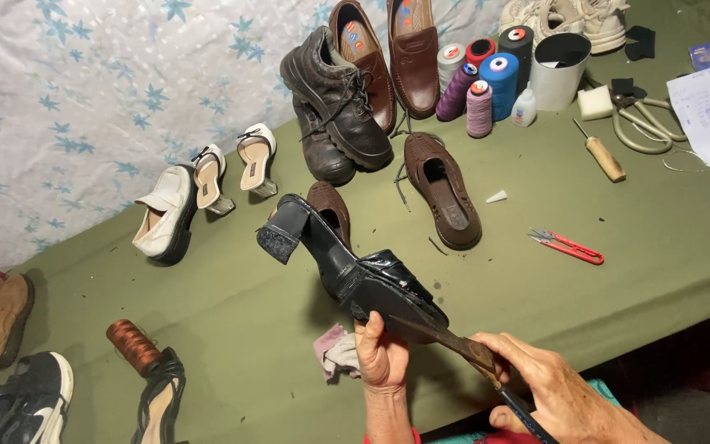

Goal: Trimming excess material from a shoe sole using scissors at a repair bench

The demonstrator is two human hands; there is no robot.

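Your left hand (381, 355) grips the black heeled shoe (355, 267), heel toward ten o'clock. Your right hand (556, 390) clamps a brush (470, 353) against its sole.

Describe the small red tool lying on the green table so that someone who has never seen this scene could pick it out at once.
Start at the green table and find the brown slip-on shoe near its middle. To that shoe's right, alone on bare cloth, lie the red thread snips. Bright red handles and short metal blades set them apart from the wooden-handled awl and the large pale scissors further back.
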